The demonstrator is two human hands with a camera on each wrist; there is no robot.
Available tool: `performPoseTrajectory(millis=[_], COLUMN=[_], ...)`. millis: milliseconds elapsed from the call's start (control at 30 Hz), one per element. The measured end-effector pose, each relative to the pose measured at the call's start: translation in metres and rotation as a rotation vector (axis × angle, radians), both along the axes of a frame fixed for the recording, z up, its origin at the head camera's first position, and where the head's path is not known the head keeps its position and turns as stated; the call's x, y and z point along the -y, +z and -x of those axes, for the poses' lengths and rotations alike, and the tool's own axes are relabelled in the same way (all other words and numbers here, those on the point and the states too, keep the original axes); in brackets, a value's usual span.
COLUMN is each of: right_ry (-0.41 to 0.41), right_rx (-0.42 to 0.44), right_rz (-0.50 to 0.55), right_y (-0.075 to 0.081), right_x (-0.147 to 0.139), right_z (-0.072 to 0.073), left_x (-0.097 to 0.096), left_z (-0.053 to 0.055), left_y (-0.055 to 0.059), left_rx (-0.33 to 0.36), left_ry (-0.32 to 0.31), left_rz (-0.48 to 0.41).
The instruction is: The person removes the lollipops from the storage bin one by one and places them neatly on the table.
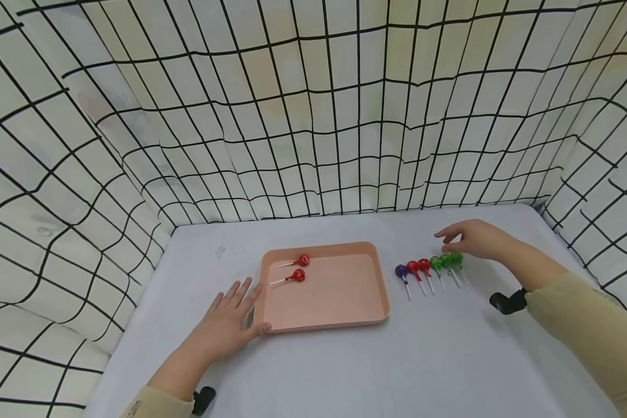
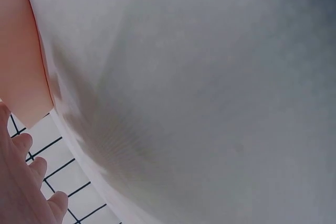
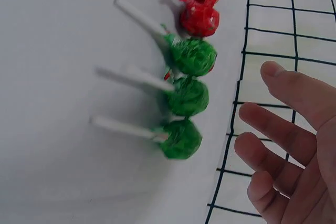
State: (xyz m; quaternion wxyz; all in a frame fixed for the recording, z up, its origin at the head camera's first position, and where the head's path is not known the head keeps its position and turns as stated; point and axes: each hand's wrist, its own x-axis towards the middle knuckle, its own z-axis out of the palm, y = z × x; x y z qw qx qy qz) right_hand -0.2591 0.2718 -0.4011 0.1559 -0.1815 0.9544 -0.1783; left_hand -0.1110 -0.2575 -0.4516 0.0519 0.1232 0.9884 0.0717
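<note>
My left hand (image 1: 224, 326) lies with spread fingers against the left edge of a pink tray (image 1: 339, 302). Inside that tray, at its left, are two lollipops, a red lollipop (image 1: 298, 275) and another red lollipop (image 1: 304, 260) behind it. On the right, my right hand (image 1: 474, 239) hovers just behind the end of a row of lollipops, its fingers loosely bent around nothing. The row runs from a purple lollipop (image 1: 401, 271) through two red lollipops (image 3: 199, 20) to three green lollipops (image 3: 188, 97), sticks toward me.
A white cloth (image 1: 324, 371) covers the table. Black wire grid panels (image 1: 339, 116) backed with white stand along the rear and both sides. Dark wrist devices (image 1: 508, 302) sit at both cuffs.
</note>
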Motion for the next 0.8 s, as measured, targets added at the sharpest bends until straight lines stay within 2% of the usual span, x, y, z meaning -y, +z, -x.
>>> performPoseTrajectory(millis=[167,367,567,800], right_ry=[0.003,0.041,0.060,0.074], right_rx=[-0.006,0.008,0.015,0.030], right_rz=[0.018,0.040,0.053,0.089], right_y=[0.003,0.003,0.003,0.005], right_x=[0.016,0.038,0.061,0.088], right_z=[0.003,0.007,0.010,0.011], left_x=[0.000,-0.001,-0.001,-0.002], left_z=[0.001,0.000,0.000,0.001], left_y=[-0.002,0.002,0.005,0.004], left_rx=[-0.010,-0.015,0.002,0.015], left_ry=[-0.011,-0.004,-0.002,0.006], left_rz=[0.003,0.008,0.005,-0.010])
